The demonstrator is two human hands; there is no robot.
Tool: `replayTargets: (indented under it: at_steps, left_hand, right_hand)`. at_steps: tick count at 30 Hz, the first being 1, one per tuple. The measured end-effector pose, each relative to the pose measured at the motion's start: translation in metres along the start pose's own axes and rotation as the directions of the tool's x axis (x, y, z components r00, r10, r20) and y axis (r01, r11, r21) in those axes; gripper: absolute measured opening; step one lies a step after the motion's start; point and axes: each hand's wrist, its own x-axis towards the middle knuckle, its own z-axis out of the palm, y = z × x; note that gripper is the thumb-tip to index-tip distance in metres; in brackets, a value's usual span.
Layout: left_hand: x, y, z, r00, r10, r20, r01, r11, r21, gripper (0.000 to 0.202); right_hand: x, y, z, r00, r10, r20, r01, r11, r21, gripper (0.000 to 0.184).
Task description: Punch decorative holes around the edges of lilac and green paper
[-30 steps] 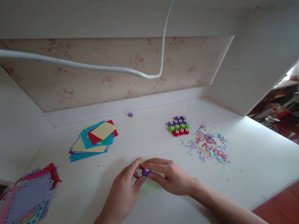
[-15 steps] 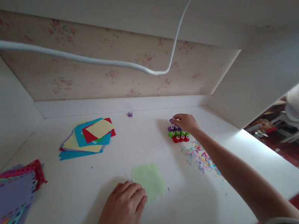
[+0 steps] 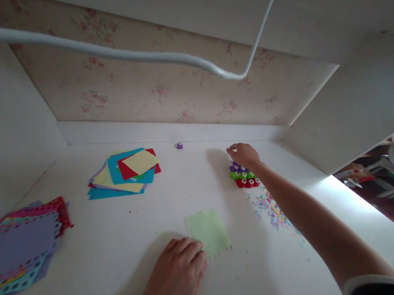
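Observation:
My left hand (image 3: pixel 182 274) lies on the white table with its fingers curled over the lower left edge of a pale green square of paper (image 3: pixel 210 232). The lower edge of this paper is scalloped. Farther away, my right hand (image 3: pixel 245 154) is closed in a pinch just above a cluster of small eyed pieces. Purple (image 3: pixel 235 167), green (image 3: pixel 235 176) and red (image 3: pixel 249 183) pieces stand there in rows, each with a round white eye. What the right fingertips hold, if anything, does not show.
A lone purple eyed piece (image 3: pixel 180 145) stands near the back wall. Coloured paper sheets (image 3: pixel 139 162) lie back left, and patterned-edge sheets (image 3: pixel 21 242) at far left. Confetti (image 3: pixel 272 208) is scattered by my right forearm. A white cable (image 3: pixel 168 57) hangs across the view.
A purple piece that showed at my right fingertips is no longer visible. The right hand remains over the cluster, its fingers shifted slightly. The camera view has moved a little; my left hand stays at the paper.

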Motion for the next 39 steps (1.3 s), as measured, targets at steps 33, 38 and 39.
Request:
replayTargets:
  at_steps: [33, 38, 39]
  left_hand:
    - [0.007, -0.048, -0.021, 0.900, -0.281, -0.332, 0.313, 0.949, 0.045, 0.020]
    - [0.024, -0.051, -0.013, 0.876, -0.311, -0.368, 0.369, 0.925, 0.096, 0.039]
    - [0.028, -0.051, -0.012, 0.879, -0.317, -0.356, 0.377, 0.919, 0.113, 0.042]
  right_hand:
    - [-0.174, -0.080, 0.017, 0.823, -0.561, -0.085, 0.523, 0.692, 0.497, 0.039]
    - [-0.206, -0.045, 0.040, 0.838, -0.536, -0.098, 0.523, 0.738, 0.426, 0.038]
    - [-0.208, -0.043, 0.042, 0.836, -0.537, -0.115, 0.527, 0.726, 0.443, 0.036]
